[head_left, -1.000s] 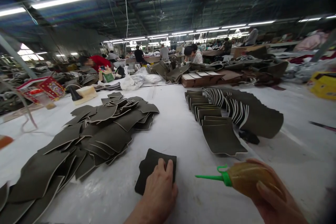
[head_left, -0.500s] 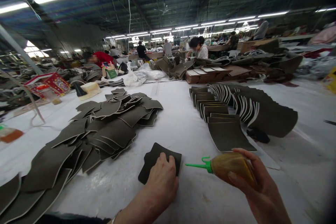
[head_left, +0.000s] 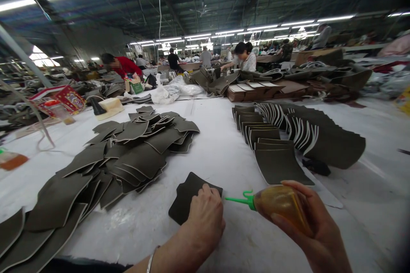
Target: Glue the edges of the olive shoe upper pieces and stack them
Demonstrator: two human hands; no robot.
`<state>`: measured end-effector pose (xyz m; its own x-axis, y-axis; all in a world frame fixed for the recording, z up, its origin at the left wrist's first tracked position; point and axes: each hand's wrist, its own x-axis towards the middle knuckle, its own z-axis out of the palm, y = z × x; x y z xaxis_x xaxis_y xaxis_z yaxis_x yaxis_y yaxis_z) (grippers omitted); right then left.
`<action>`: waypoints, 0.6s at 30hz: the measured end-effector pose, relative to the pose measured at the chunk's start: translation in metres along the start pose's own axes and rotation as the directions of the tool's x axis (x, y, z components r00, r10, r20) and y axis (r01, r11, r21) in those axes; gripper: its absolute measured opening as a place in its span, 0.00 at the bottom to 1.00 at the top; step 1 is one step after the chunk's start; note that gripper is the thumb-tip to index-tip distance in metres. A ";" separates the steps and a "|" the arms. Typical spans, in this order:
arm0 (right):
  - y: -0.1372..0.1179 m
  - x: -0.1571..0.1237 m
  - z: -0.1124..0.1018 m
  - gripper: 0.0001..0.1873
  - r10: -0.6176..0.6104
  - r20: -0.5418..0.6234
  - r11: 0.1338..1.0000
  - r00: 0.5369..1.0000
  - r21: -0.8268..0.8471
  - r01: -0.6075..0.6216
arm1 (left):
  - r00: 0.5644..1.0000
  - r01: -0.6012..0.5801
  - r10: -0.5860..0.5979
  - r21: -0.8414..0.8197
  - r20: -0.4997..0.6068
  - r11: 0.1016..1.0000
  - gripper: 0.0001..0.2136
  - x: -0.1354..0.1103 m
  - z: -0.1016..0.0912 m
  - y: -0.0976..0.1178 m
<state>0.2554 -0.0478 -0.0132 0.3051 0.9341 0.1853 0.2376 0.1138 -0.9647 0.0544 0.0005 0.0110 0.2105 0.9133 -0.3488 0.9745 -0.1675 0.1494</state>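
My left hand point(head_left: 205, 217) presses down on a single dark cut piece point(head_left: 185, 198) lying on the white table point(head_left: 218, 153), fingers curled onto its right edge. In my right hand point(head_left: 307, 226) is a squeeze bottle of amber glue point(head_left: 278, 204). Its green nozzle point(head_left: 237, 199) points left, its tip close to the piece's right edge by my left fingers. A loose heap of the same dark pieces point(head_left: 121, 162) spreads to the left. Overlapping rows of the pieces point(head_left: 275, 145) lie to the right.
A red printed box point(head_left: 64, 100) and a pale block point(head_left: 110, 107) stand at the far left. Brown flat stacks point(head_left: 253, 90) and plastic bags point(head_left: 173, 91) line the far edge. Other people work at benches beyond. An orange-filled container point(head_left: 11, 160) sits at the left edge.
My right hand has brought the glue bottle left and nearer, so its nozzle tip now reaches the piece beside my left hand. The view has shifted slightly; my left hand stays on the piece.
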 end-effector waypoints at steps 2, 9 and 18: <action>0.001 0.000 -0.001 0.35 -0.006 0.000 1.000 1.000 0.000 0.006 | 1.000 -0.015 0.015 0.026 -0.008 1.000 0.17 0.002 0.000 0.002; -0.001 -0.001 0.002 0.31 -0.084 -0.001 0.996 0.996 0.009 0.084 | 0.982 -0.172 0.173 0.016 -0.081 0.985 0.19 0.004 -0.010 -0.029; 0.004 0.010 0.012 0.29 -0.328 0.172 0.905 0.929 -0.223 0.361 | 0.964 -0.249 0.242 -0.054 -0.113 0.967 0.19 0.003 -0.011 -0.042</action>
<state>0.2484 -0.0339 -0.0171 0.0470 0.8883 0.4568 0.5306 0.3653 -0.7649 0.0137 0.0146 0.0141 0.4298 0.8815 -0.1955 0.8857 -0.3694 0.2813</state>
